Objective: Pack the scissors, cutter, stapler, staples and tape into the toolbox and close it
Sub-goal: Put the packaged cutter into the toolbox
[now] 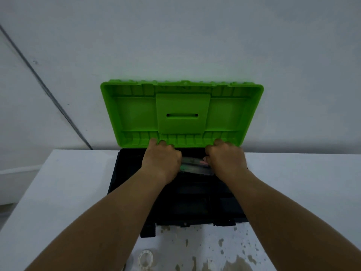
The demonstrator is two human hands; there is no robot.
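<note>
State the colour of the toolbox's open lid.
Bright green; the lid stands upright behind the black base, clearest in the head view.

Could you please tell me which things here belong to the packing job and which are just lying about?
Job: toolbox, its green lid, tape roll, blurred item held between left hand and right hand.
Lying about: nothing; only stains on the table.

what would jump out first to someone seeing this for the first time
The bright green lid of the toolbox stands open against the wall at centre, far brighter than anything else. Below it, the left hand and right hand reach together into the back of the black toolbox base, around a blurred, partly clear item that cannot be made out. A roll of tape lies on the stained white table at the near edge.
</note>
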